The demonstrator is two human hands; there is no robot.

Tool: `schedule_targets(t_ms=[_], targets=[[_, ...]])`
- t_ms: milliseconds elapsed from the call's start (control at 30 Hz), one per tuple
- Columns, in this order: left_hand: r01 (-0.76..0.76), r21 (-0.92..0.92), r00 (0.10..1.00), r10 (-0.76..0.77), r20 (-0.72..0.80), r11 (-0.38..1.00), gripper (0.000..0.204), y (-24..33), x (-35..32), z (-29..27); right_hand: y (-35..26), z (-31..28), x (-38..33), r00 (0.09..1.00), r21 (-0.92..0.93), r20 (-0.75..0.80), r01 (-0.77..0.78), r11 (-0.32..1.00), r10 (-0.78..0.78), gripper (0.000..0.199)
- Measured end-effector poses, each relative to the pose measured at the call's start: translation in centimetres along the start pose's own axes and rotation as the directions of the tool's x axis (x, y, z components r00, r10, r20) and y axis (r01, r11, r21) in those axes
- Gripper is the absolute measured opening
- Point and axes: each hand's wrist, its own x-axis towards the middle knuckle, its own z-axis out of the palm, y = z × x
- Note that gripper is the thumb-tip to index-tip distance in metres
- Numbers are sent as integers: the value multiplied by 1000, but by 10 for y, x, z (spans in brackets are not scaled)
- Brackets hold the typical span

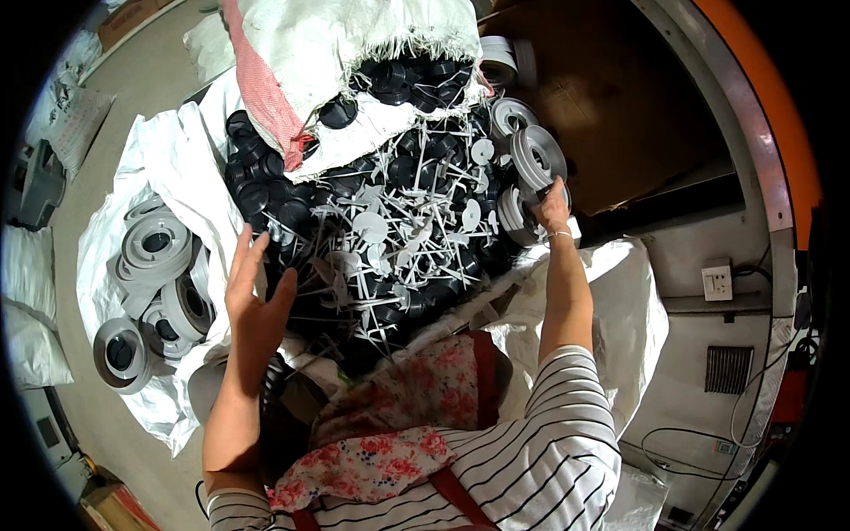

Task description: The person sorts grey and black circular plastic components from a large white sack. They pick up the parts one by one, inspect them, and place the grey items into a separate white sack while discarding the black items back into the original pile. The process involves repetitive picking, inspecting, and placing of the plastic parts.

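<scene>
My right hand (pixel 553 209) is closed on the lower edge of a grey plastic ring (pixel 537 152) with a stepped rim, at the right of the pile. More grey rings (pixel 512 216) lie around it, partly hidden by that hand. My left hand (pixel 255 305) hovers at the pile's left side with fingers apart and nothing in it. Between the hands spreads a heap of grey plastic discs with thin stems (pixel 390 234). Black round caps (pixel 288 212) lie among and beside them.
A white woven sack (pixel 372 35) with black caps in its mouth lies at the far side. Finished-looking grey rings with black centres (pixel 158 243) rest on white sheeting at the left. A brown board (pixel 611 97) and an orange-edged machine frame (pixel 753 97) stand at the right.
</scene>
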Motion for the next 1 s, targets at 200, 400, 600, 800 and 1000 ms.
schedule_targets(t_ms=[200, 400, 600, 800, 1000], targets=[[-70, -85, 989, 81, 126, 994, 48, 2, -13, 25, -41, -46, -48, 974, 1, 113, 197, 980, -196, 72], [653, -649, 754, -419, 506, 391, 71, 6, -18, 63, -150, -91, -180, 535, 196, 156, 808, 556, -831, 75], [538, -836, 778, -447, 441, 111, 22, -5, -2, 40, -221, -98, -195, 625, 794, 276, 280, 539, -731, 67], [437, -870, 812, -516, 273, 228, 21, -3, 6, 22, -260, -4, -75, 833, 96, -32, 553, 828, -552, 67], [405, -829, 829, -537, 156, 385, 48, -11, 10, 22, -263, 25, -33, 813, -31, 386, 484, 875, -436, 56]])
